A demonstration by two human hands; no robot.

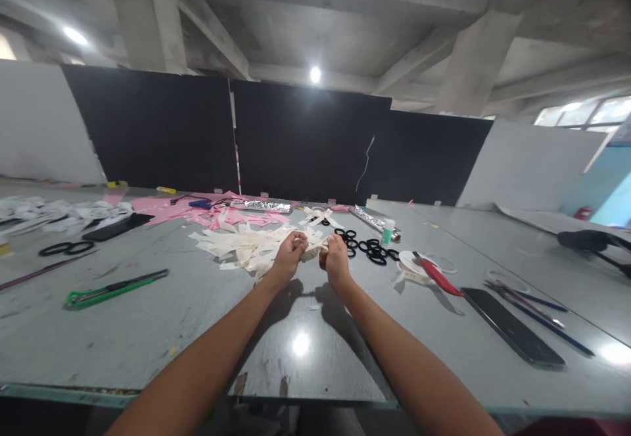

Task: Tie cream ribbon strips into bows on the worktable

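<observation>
My left hand (290, 256) is closed in a pinch on a cream paper strip (310, 252) near the middle of the table. Facing it, my right hand (335, 256) pinches the other side of the same strip, its fingers curled. Behind and left of my left hand lies a loose pile of cream strips (241, 245). Several black rings (375, 252) lie just beyond and to the right of my right hand. A small bundle of cream strips (319, 216) rests behind both hands.
A green cutter (116, 289) and black scissor handles (66, 248) lie left. Pink paper (162, 208) and foil rolls (261, 206) are at the back. On the right are a glue stick (388, 232), a tape roll (411, 262), a red-handled tool (440, 277) and a phone (513, 326).
</observation>
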